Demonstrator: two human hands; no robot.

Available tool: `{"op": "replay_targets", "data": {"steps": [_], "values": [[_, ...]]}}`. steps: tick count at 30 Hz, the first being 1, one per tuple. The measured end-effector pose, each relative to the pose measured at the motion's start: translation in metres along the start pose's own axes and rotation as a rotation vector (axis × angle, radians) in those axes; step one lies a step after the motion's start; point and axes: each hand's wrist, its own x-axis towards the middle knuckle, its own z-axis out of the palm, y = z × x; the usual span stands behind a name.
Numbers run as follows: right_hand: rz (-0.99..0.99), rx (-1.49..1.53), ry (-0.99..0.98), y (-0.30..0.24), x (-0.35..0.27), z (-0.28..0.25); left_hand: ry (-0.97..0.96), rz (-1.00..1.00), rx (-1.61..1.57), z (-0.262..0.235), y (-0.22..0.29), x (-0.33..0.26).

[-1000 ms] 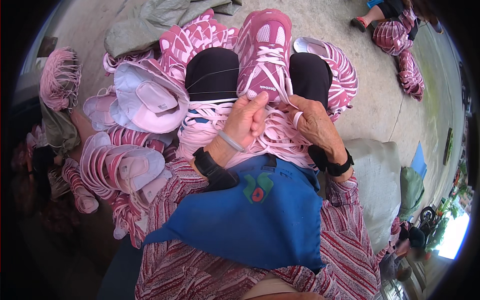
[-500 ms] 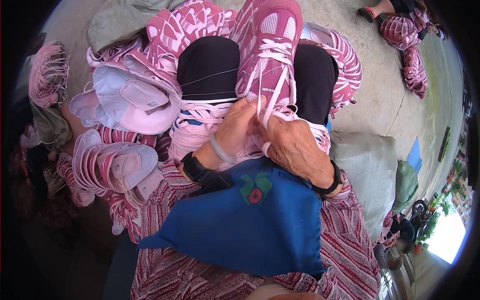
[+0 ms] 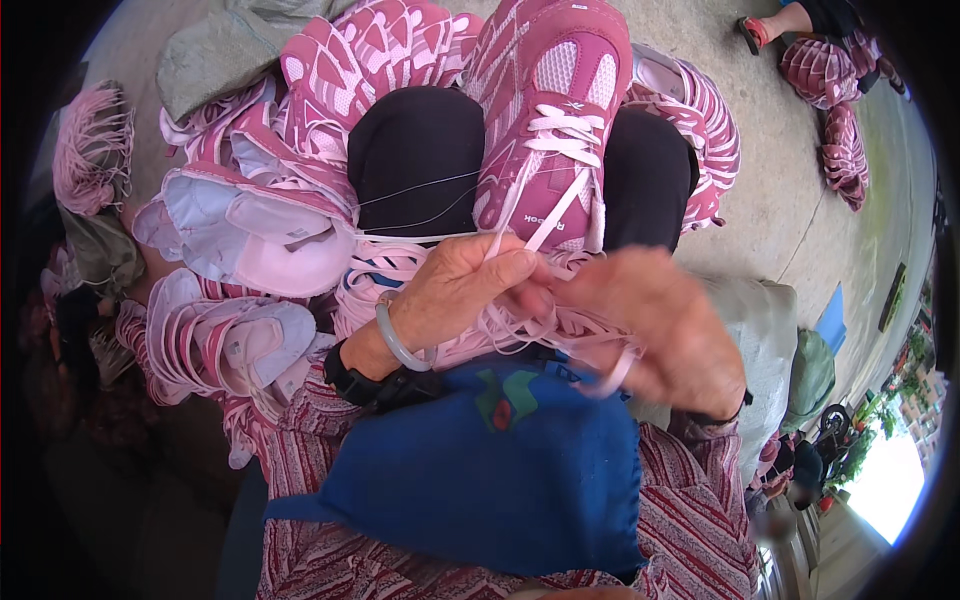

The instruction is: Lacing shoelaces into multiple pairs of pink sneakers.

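A pink shoe upper leans between my knees, with a light pink shoelace crossed through its eyelets. Both lace ends run down toward my left hand, which is closed in a pinch on them just below the upper. To its right is my right hand, smeared by motion, so its finger pose is unclear. A loop of pink lace hangs beside its palm. Beneath both hands a bundle of loose pink laces lies in my lap, above a blue cloth.
Stacked pink shoe uppers lie beyond my left knee, and more uppers are past the right. Pale-lined pieces pile up at left. A grey sack stands at right. Far right, another person's foot is near more uppers.
The right hand has swung right and slightly down, away from the left hand. My left hand has shifted slightly left and down, and the upper sits a little lower and farther right in view.
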Motion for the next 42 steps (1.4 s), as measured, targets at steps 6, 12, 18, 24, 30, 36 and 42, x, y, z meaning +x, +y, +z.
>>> {"op": "replay_targets", "data": {"steps": [6,12,18,24,30,36,42], "values": [[0.295,-0.232,0.422,0.038,0.035,0.010,0.072,-0.029,0.200,0.003,0.000,-0.011],[0.249,-0.371,0.386,0.046,0.042,0.030,-0.023,0.213,0.545,0.015,0.000,-0.018],[0.224,-0.368,0.497,0.050,0.040,0.031,0.186,0.182,0.547,0.015,-0.006,-0.023],[0.213,-0.419,0.450,0.049,0.036,0.032,0.409,0.484,0.532,0.025,-0.010,-0.027],[0.233,-0.393,0.528,0.047,0.038,0.036,0.388,0.240,0.778,0.024,-0.010,-0.028],[0.268,-0.495,0.294,0.040,0.036,0.028,0.239,0.320,0.762,0.027,-0.016,-0.028],[0.178,-0.363,0.362,0.009,0.004,0.026,0.196,0.379,0.617,0.030,-0.017,-0.033]]}}
